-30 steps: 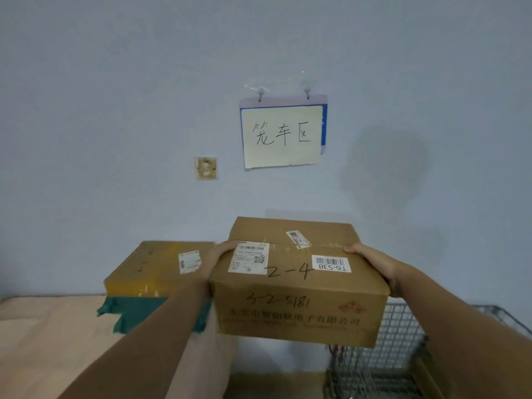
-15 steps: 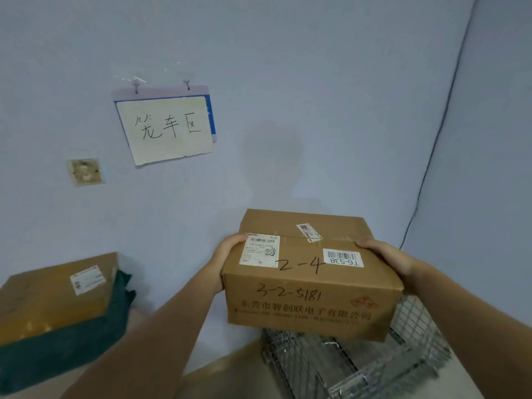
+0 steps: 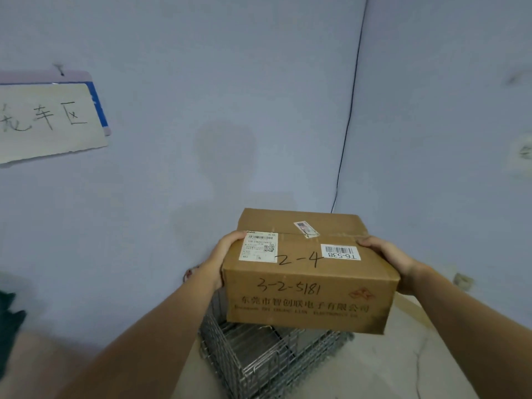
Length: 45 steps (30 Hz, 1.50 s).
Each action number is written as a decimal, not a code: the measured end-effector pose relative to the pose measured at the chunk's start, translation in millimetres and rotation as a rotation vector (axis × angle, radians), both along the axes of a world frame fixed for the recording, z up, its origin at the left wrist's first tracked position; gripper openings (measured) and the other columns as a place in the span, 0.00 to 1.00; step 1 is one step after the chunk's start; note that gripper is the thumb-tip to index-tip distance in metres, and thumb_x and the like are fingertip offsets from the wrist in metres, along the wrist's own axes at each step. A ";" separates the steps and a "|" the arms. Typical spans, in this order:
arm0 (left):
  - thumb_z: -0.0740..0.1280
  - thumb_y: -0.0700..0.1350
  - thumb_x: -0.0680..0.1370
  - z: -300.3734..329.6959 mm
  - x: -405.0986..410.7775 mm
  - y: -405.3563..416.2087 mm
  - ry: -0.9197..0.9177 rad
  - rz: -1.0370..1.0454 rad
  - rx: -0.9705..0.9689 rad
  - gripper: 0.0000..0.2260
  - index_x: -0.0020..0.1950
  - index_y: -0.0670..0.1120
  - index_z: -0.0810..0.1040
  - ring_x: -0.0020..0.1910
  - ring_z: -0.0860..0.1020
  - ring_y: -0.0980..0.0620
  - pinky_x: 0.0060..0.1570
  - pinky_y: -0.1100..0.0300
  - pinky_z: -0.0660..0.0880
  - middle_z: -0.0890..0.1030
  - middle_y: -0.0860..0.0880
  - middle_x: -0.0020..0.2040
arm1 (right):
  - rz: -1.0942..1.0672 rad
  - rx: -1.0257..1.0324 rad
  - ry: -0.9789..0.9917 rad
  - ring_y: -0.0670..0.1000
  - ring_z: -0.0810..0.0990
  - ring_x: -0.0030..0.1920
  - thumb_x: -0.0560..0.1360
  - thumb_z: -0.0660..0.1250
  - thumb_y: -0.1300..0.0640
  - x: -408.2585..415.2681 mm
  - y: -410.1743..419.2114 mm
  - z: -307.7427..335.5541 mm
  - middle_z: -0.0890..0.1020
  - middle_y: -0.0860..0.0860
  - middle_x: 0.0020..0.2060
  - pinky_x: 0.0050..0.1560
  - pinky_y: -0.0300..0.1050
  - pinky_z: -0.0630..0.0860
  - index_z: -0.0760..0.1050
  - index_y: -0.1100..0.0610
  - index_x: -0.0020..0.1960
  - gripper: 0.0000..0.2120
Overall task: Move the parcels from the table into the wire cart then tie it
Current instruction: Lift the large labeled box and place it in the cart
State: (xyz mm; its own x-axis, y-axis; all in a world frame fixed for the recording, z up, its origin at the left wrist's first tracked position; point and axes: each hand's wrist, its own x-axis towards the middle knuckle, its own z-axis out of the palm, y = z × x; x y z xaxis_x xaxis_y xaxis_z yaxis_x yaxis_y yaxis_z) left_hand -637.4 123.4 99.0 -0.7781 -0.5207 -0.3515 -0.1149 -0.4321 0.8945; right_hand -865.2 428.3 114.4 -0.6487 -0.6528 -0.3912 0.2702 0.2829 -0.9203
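I hold a brown cardboard parcel [image 3: 308,286] marked "2-4" and "3-2-5181", with white labels on top, in the air at centre right. My left hand [image 3: 223,254] grips its left side and my right hand [image 3: 388,260] grips its right side. Directly below the parcel stands the wire cart [image 3: 259,358], a silver mesh cage on the floor in the room's corner. Most of the cart's top is hidden behind the parcel.
A handwritten paper sign [image 3: 49,122] hangs on the left wall. A thin black cable [image 3: 348,116] runs down the corner. A dark green edge [image 3: 8,318] shows at the far left. Pale floor [image 3: 403,364] lies right of the cart.
My view has swung right: the sign and the parcel left on the table slid off to the left. The held parcel now hangs over the wire cart.
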 end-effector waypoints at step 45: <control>0.77 0.50 0.72 -162.8 -438.8 -97.2 -0.058 0.381 -0.050 0.21 0.60 0.42 0.79 0.45 0.86 0.40 0.37 0.52 0.83 0.87 0.40 0.50 | 0.081 0.075 -0.125 0.60 0.87 0.53 0.74 0.73 0.41 -510.2 -173.0 -140.3 0.87 0.58 0.55 0.50 0.54 0.83 0.81 0.53 0.64 0.23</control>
